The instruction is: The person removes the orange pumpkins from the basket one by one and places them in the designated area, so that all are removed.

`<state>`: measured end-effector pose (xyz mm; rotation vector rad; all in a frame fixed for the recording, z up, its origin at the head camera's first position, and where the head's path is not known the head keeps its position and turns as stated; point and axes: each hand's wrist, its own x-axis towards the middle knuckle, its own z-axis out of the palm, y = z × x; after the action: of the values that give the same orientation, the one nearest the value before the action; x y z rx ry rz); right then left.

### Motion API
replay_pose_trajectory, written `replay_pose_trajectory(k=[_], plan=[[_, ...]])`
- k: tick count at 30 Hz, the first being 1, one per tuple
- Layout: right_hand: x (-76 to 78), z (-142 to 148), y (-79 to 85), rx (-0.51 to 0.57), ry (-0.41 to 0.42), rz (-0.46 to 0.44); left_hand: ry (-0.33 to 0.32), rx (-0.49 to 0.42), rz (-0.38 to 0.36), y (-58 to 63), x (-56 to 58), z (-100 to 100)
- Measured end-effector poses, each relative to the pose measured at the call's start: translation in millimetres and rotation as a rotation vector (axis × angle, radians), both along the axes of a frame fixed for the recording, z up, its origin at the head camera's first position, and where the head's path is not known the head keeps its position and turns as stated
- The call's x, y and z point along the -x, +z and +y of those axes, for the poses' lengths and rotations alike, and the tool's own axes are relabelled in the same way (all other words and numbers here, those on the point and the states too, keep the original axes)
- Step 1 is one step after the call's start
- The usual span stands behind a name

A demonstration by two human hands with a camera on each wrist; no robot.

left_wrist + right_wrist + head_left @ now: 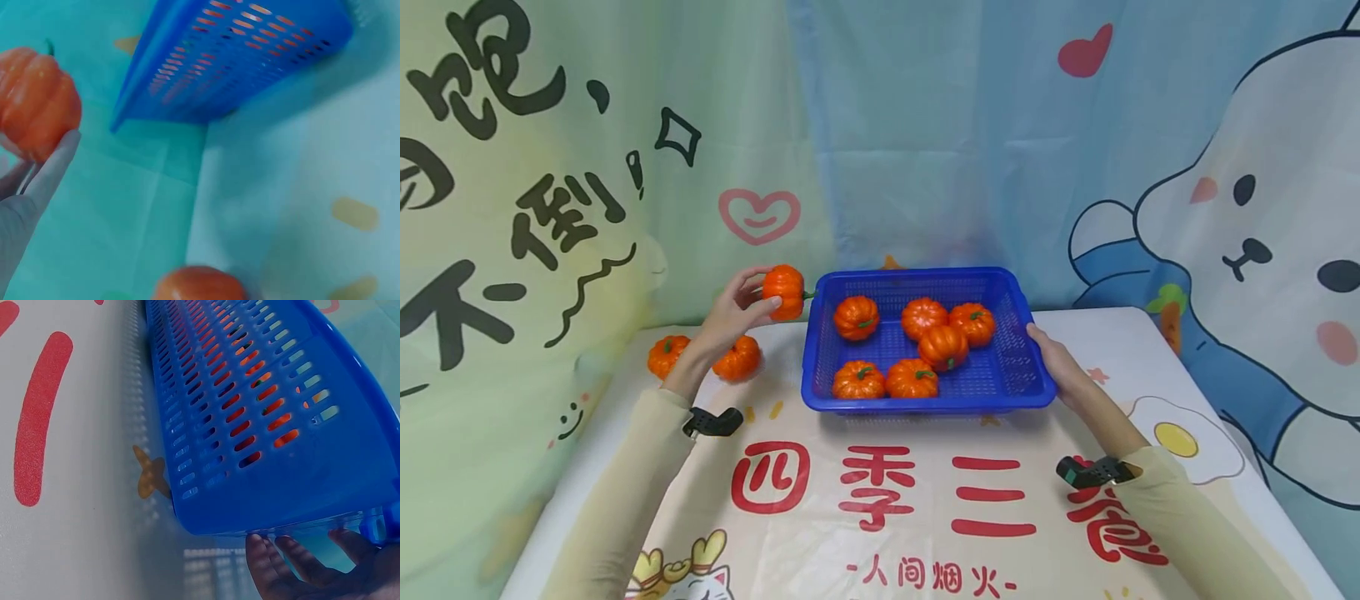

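My left hand [737, 307] holds a small orange toy pumpkin [783, 292] with a green stem, between thumb and fingers, just left of the blue basket [925, 407]. The stem points right, toward the basket's rim. Several similar pumpkins [859, 381] lie inside the basket. My right hand [1060, 365] grips the basket's right side, its thumb near the rim. In the right wrist view, fingertips [300, 553] touch the end of the perforated basket, and the thumb is hidden. The left wrist view shows the held pumpkin [40, 103] apart from the basket.
Two more pumpkins lie on the table at the left: one pumpkin [737, 359] beside my left wrist, another pumpkin [666, 356] partly behind my forearm. A printed cloth [917, 492] covers the table [1120, 333]. Behind it hangs a printed curtain [910, 183].
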<state>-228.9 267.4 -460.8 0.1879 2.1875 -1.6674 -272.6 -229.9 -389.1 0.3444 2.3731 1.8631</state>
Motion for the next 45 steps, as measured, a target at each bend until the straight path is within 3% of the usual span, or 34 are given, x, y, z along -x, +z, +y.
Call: replay_pose_trajectory(k=[5,11,16,22,33,39,45], plan=[[-0.7,-0.7,-2.2,0.022,0.003,-0.002,0.077,0.020,-0.010,-10.2,-10.9,-17.4],[-1.8,-0.9,-3.0,0.024,-0.005,-0.003,0.079,0.068,-0.016,-20.4,-17.2,-27.7],[-0.8,-1.3,-3.3,0.020,0.001,-0.008,0.114,0.085,0.003,-25.8,-21.6,-26.6],[0.7,-2.0,-2.2,0.023,0.001,-0.006,0.106,0.102,0.037,-33.0,-24.1,-25.2],[1.1,-3.0,-1.2,0.012,-0.008,-0.016,0.264,0.268,0.041,-36.4,-28.0,-17.3],[1.1,-2.8,-0.8,0.013,-0.016,-0.024,0.281,0.303,0.045,-40.9,-26.9,-13.5],[0.6,-2.4,-1.0,0.015,-0.010,-0.021,0.253,0.454,0.084,-48.8,-30.0,-10.0]])
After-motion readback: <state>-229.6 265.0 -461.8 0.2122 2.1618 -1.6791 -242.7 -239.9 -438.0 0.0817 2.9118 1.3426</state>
